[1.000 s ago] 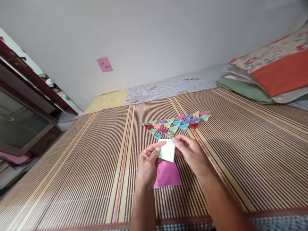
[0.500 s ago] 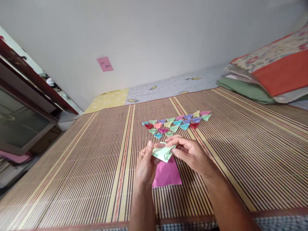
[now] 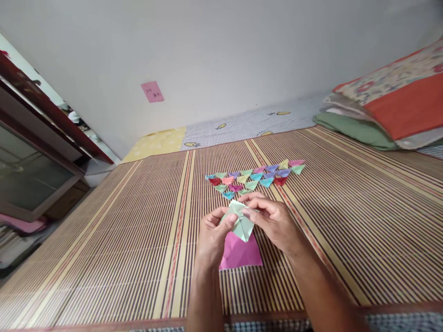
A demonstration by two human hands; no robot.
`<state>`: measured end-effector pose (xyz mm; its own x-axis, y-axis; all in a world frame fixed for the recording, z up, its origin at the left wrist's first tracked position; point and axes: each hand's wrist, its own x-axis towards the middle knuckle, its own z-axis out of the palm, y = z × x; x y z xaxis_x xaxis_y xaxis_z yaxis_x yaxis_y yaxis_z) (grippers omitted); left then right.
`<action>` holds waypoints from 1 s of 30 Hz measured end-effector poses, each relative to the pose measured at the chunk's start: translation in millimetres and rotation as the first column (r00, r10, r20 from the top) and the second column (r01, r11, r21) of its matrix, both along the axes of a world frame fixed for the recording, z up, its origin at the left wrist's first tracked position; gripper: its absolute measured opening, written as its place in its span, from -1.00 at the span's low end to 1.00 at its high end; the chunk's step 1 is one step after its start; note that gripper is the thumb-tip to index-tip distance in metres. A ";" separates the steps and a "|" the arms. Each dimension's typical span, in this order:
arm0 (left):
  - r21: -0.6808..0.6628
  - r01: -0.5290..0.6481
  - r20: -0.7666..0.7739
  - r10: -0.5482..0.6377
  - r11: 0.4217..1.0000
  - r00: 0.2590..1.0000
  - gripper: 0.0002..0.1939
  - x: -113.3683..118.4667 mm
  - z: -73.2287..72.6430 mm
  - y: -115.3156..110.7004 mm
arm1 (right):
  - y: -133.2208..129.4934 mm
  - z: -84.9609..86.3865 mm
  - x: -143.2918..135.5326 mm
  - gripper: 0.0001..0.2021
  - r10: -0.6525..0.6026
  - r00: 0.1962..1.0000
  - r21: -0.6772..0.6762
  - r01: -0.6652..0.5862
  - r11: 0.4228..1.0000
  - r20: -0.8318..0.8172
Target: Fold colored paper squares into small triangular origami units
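Observation:
A pale green folded paper (image 3: 243,227), now a diamond shape with creases meeting near its middle, is held up between both hands. My left hand (image 3: 215,233) pinches its left side, thumb on the front face. My right hand (image 3: 272,219) grips its upper right side with thumb and fingers. Below the folded piece, a magenta paper sheet (image 3: 242,254) lies on the striped mat (image 3: 138,240), its upper part hidden. Just beyond my hands, several small folded paper pieces (image 3: 251,185) in many colours lie in staggered rows.
Folded cloths and a red floral cushion (image 3: 404,110) are piled at the right back. A pink note (image 3: 152,91) is on the wall (image 3: 221,55). At the left stands a glass-fronted cabinet (image 3: 31,170). Checked fabric (image 3: 235,125) runs along the wall.
The green paper has gone from a wide, boat-like shape to a flatter diamond facing the camera. My left thumb has moved down onto its front.

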<state>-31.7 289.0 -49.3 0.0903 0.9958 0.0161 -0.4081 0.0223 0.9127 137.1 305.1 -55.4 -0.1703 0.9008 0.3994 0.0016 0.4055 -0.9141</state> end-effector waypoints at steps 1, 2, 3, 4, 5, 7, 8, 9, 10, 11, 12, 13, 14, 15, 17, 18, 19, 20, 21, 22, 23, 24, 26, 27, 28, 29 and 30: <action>0.003 -0.030 -0.029 0.030 1.000 0.999 -0.69 0.4 -0.7 0.3 | -0.4 0.2 -1.8 -0.80 -0.008 1.000 0.003 0.008 1.000 -0.005; 0.010 -0.063 -0.054 0.064 0.998 0.997 -0.71 1.0 -1.0 0.6 | -0.7 0.4 -3.3 -0.80 -0.011 1.000 0.001 0.011 1.000 -0.009; 0.019 -0.096 -0.073 0.098 0.995 0.993 -0.72 1.6 -1.0 0.7 | -1.0 0.7 -4.5 -0.80 -0.012 1.000 -0.005 0.012 1.000 -0.009; 0.029 -0.125 -0.086 0.127 0.992 0.988 -0.72 2.1 -0.8 0.8 | -1.3 0.9 -5.5 -0.80 -0.014 1.000 -0.013 0.014 1.000 -0.007; 0.037 -0.148 -0.097 0.151 0.988 0.984 -0.71 2.6 -0.4 0.7 | -1.5 1.0 -6.1 -0.80 -0.018 1.000 -0.023 0.018 1.000 -0.005; 0.042 -0.178 -0.114 0.182 0.983 0.977 -0.69 3.1 0.5 0.4 | -1.7 0.9 -6.8 -0.79 -0.029 1.000 -0.034 0.029 0.999 -0.003; 0.043 -0.186 -0.122 0.190 0.982 0.974 -0.69 3.2 0.8 0.2 | -1.7 0.8 -7.0 -0.79 -0.032 0.999 -0.037 0.032 0.999 -0.003; 0.044 -0.188 -0.131 0.193 0.981 0.972 -0.68 3.3 0.9 0.0 | -1.7 0.7 -7.3 -0.78 -0.033 0.999 -0.039 0.033 0.999 -0.006; 0.047 -0.189 -0.139 0.194 0.981 0.971 -0.68 3.3 1.0 -0.2 | -1.6 0.6 -7.5 -0.77 -0.033 0.999 -0.041 0.033 0.999 -0.010; 0.053 -0.193 -0.143 0.198 0.980 0.970 -0.68 3.4 0.9 -0.4 | -1.7 0.6 -7.7 -0.76 -0.036 0.999 -0.041 0.035 0.999 -0.016; 0.060 -0.195 -0.145 0.202 0.979 0.969 -0.68 3.6 0.8 -0.6 | -1.7 0.6 -7.9 -0.76 -0.038 0.999 -0.043 0.037 0.998 -0.019; 0.067 -0.198 -0.145 0.206 0.978 0.968 -0.68 3.9 0.8 -0.7 | -1.8 0.8 -8.0 -0.76 -0.039 0.999 -0.045 0.038 0.998 -0.020; 0.072 -0.202 -0.146 0.210 0.977 0.967 -0.68 4.4 0.9 -0.9 | -1.9 1.0 -8.2 -0.76 -0.039 0.999 -0.046 0.038 0.998 -0.020; 0.076 -0.208 -0.144 0.217 0.975 0.965 -0.69 4.9 1.2 -1.0 | -2.0 1.4 -8.2 -0.76 -0.038 0.999 -0.046 0.037 0.998 -0.021; 0.080 -0.215 -0.146 0.225 0.973 0.963 -0.69 5.9 2.0 -1.5 | -2.3 2.4 -8.2 -0.77 -0.035 0.999 -0.044 0.033 0.998 -0.031; 0.079 -0.214 -0.149 0.224 0.974 0.963 -0.68 6.4 2.6 -1.8 | -2.5 2.9 -8.2 -0.77 -0.035 0.998 -0.046 0.033 0.998 -0.043; 0.078 -0.211 -0.152 0.220 0.974 0.963 -0.68 6.7 3.2 -2.1 | -2.7 3.4 -8.3 -0.78 -0.036 0.998 -0.049 0.033 0.998 -0.057; 0.078 -0.204 -0.157 0.214 0.976 0.964 -0.67 6.9 3.8 -2.5 | -2.8 3.8 -8.4 -0.78 -0.036 0.997 -0.054 0.033 0.998 -0.070; 0.078 -0.194 -0.164 0.205 0.978 0.965 -0.66 6.9 4.3 -3.0 | -3.0 4.0 -8.5 -0.78 -0.036 0.996 -0.060 0.032 0.998 -0.078; 0.079 -0.185 -0.172 0.197 0.979 0.965 -0.65 6.9 4.8 -3.4 | -3.0 4.1 -8.6 -0.78 -0.036 0.996 -0.066 0.030 0.997 -0.084; 0.081 -0.178 -0.180 0.190 0.981 0.965 -0.64 6.8 5.1 -3.8 | -3.0 4.0 -8.8 -0.78 -0.035 0.996 -0.070 0.029 0.997 -0.087; 0.082 -0.172 -0.188 0.185 0.982 0.965 -0.64 6.7 5.3 -4.1 | -3.0 3.7 -9.0 -0.78 -0.037 0.995 -0.074 0.031 0.997 -0.087; 0.082 -0.165 -0.200 0.179 0.983 0.963 -0.64 6.9 5.1 -4.4 | -2.7 2.8 -9.6 -0.78 -0.049 0.995 -0.074 0.042 0.996 -0.089; 0.080 -0.170 -0.199 0.183 0.982 0.963 -0.65 7.3 4.7 -4.5 | -2.5 2.2 -10.0 -0.78 -0.055 0.994 -0.068 0.049 0.996 -0.090; 0.077 -0.181 -0.194 0.193 0.980 0.962 -0.66 7.8 4.3 -4.4 | -2.3 1.7 -10.4 -0.77 -0.063 0.994 -0.061 0.057 0.997 -0.089; 0.072 -0.195 -0.189 0.205 0.978 0.960 -0.67 8.4 3.9 -4.4 | -2.2 1.3 -10.8 -0.77 -0.070 0.994 -0.054 0.065 0.996 -0.084; 0.064 -0.209 -0.182 0.217 0.976 0.959 -0.67 9.2 3.6 -4.3 | -2.1 1.0 -11.3 -0.77 -0.078 0.994 -0.046 0.075 0.996 -0.076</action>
<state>-22.5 284.7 -45.7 -0.1182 0.9910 0.0632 -0.2213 -0.0883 0.9712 125.8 303.0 -54.4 -0.0701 0.9268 0.3689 -0.0402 0.3668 -0.9294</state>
